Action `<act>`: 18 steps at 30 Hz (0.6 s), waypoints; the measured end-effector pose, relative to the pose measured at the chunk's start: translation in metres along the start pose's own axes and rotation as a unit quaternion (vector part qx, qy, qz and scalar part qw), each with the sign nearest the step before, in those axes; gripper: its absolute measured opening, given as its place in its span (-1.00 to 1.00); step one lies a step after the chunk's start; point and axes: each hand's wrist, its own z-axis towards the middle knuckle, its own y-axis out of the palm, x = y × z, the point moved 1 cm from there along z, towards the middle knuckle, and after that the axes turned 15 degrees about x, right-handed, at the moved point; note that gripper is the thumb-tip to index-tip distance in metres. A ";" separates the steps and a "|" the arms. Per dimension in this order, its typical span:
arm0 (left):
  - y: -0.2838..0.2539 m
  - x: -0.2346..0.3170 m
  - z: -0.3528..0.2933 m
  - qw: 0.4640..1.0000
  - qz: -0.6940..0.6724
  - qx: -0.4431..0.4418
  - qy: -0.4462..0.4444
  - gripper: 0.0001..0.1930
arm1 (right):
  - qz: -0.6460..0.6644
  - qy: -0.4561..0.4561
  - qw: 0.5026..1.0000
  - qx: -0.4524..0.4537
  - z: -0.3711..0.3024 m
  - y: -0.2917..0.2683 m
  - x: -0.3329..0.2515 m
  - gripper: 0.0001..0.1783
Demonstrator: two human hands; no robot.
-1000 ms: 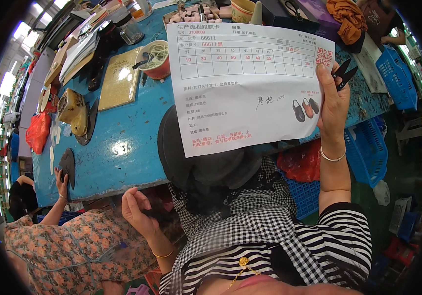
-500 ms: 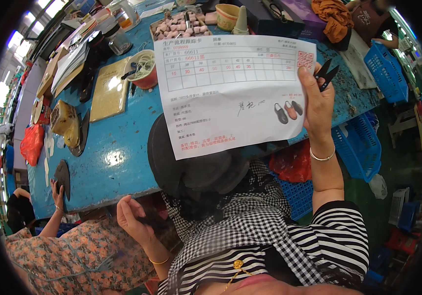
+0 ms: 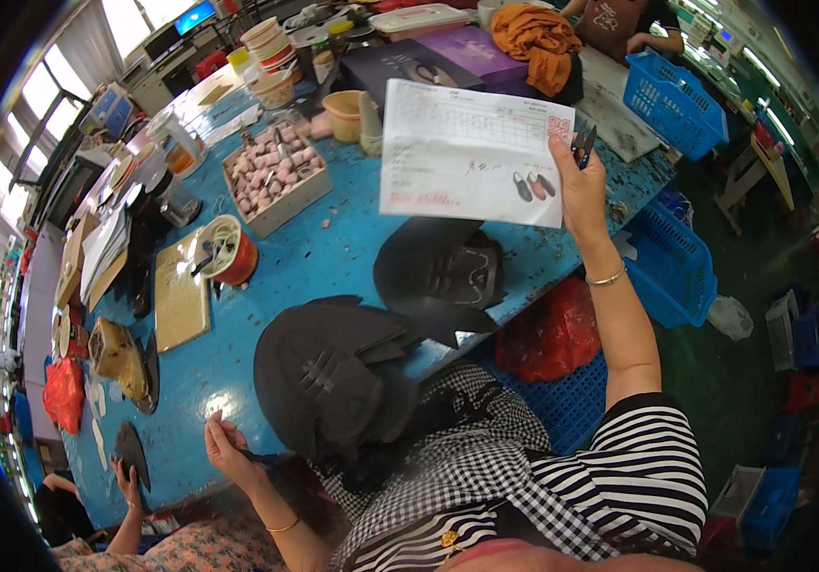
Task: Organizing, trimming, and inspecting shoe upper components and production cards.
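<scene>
High over the blue table (image 3: 281, 257), my right hand (image 3: 581, 195) grips a printed paper sheet (image 3: 448, 172) by its right edge. The sheet carries a table grid and a small picture of shoes. Black scissors (image 3: 584, 145) also stick out of that hand, blades up. My left hand (image 3: 228, 453) is by the table's front edge with thumb and fingers pinched together; what they hold, if anything, is too small to make out. Between my hands lies a fanned stack of black shoe-upper pieces (image 3: 319, 372). Another stack of black pieces (image 3: 438, 272) sits below the sheet.
A box of pinkish pieces (image 3: 276, 176), a red-and-white tub (image 3: 230, 253) and a yellow board (image 3: 183, 296) stand on the table. Blue baskets (image 3: 672, 272) and a red bag (image 3: 552, 334) are to the right. A co-worker's hand (image 3: 126, 484) touches a dark sole-shaped piece (image 3: 131, 456) at left.
The sheet in my right hand has gone farther away and tilted back, uncovering the black stacks and the box. My left hand has shifted slightly left and lower in view. The view has turned.
</scene>
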 end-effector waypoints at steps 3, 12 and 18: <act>0.000 -0.028 0.013 0.999 0.032 -0.006 0.013 -0.75 | 0.022 0.011 1.000 -0.002 -0.001 0.001 -0.003 -0.78; 0.002 -0.037 0.009 0.995 0.074 -0.009 0.068 -0.75 | 0.021 -0.016 0.999 0.037 0.026 -0.015 0.020 -0.79; 0.008 -0.034 0.002 0.987 0.141 0.011 0.076 -0.75 | 0.168 0.137 0.930 0.297 0.118 -0.102 0.096 -0.66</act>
